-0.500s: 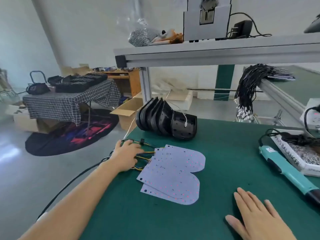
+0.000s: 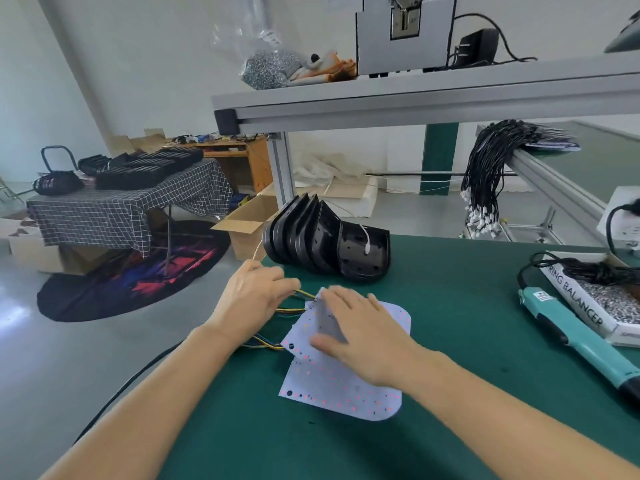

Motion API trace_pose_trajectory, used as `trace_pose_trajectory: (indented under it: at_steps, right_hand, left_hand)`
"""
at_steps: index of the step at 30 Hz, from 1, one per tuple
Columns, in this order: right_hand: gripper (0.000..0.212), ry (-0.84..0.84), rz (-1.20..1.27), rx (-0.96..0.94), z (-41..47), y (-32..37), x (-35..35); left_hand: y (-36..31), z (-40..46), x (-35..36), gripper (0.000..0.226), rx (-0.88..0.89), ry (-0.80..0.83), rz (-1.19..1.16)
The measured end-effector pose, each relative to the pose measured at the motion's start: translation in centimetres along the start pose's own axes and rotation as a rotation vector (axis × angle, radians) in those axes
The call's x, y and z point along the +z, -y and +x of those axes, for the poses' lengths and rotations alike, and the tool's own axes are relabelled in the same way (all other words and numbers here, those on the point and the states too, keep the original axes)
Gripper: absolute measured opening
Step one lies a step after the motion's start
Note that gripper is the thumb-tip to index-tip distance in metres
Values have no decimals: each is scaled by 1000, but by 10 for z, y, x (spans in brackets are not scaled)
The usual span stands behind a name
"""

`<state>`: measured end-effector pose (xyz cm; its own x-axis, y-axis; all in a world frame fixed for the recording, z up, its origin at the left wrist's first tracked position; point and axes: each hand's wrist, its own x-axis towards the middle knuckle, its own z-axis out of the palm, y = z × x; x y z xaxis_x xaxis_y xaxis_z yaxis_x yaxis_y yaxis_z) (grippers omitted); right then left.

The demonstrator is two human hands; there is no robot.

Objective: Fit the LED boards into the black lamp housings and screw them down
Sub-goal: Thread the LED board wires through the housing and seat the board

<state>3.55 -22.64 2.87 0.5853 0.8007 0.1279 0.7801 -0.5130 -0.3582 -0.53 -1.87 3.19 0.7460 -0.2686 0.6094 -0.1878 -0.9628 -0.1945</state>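
The one label you can read is on the white box [image 2: 585, 306] at your right, printed "RING BALANCER" along its side, the first letter cut off; a coiled black cable [image 2: 585, 268] lies across its top. Just in front of it the teal electric screwdriver [image 2: 581, 344] lies on the green mat [image 2: 450, 289], with a small white sticker near its tip too small to read.

Your right hand [image 2: 367, 337] lies over the LED boards [image 2: 346, 393], fingers curled on the raised edge of the top board, thumb under it, so it grasps that board and tilts it up. Your left hand [image 2: 252, 299] is at the mat's left edge on the yellow and dark wires [image 2: 294, 308] that run from the boards; it is blurred, and its fingers seem to pinch the wires, though you cannot tell for sure. The boards are fanned flat on the mat right in front of you, white with small red and dark dots.

Beyond them the black lamp housings [image 2: 322, 237] stand in a leaning row, the nearest one open toward you with a white wire hanging in it. A bundle of black cables with white plugs [image 2: 485, 188] hangs off the next bench. On the shelf above stand a bag of screws [image 2: 266, 69] and a grey box [image 2: 405, 36]
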Motion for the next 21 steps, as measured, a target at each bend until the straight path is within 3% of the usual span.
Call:
trace_pose_trajectory:
  at_steps: [2,4,6,9,11,13,15,16,17,19,21]
  right_hand:
    - [59,-123,129,-36,22,13,-2]
    - [36,-235,220,-19,35,19,-10]
    - [16,-296,268,6,40,16,-26]
    - [14,-335,441,5,36,-1,-59]
    - [19,-352,678,7,25,-5,-78]
    - [22,-377,976,8,13,-13,-94]
    - [19,-365,1196,2,-2,-27,-108]
    - [20,-371,1183,16,-9,-37,-111]
    - [22,-392,1097,59,-17,-48,-111]
    - [25,-388,777,197,-33,-69,-98]
    - [25,-186,520,299,-45,-86,-74]
  left_hand:
    - [-10,15,-15,32,56,-36,-37]
    - [-15,22,-25,27,108,-59,-49]
    - [-12,20,-28,23,50,-33,-173]
    - [6,11,-26,85,-229,46,-461]
    - [21,7,-17,106,-345,81,-417]
    - [38,2,-1,93,-489,246,-479]
    - [47,-8,16,37,-646,411,-513]
    - [55,-15,21,19,-745,392,-456]
    - [63,-19,21,19,-846,300,-395]
    - [79,-13,6,30,-984,-38,-242]
    - [82,12,-16,32,-889,-328,-122]
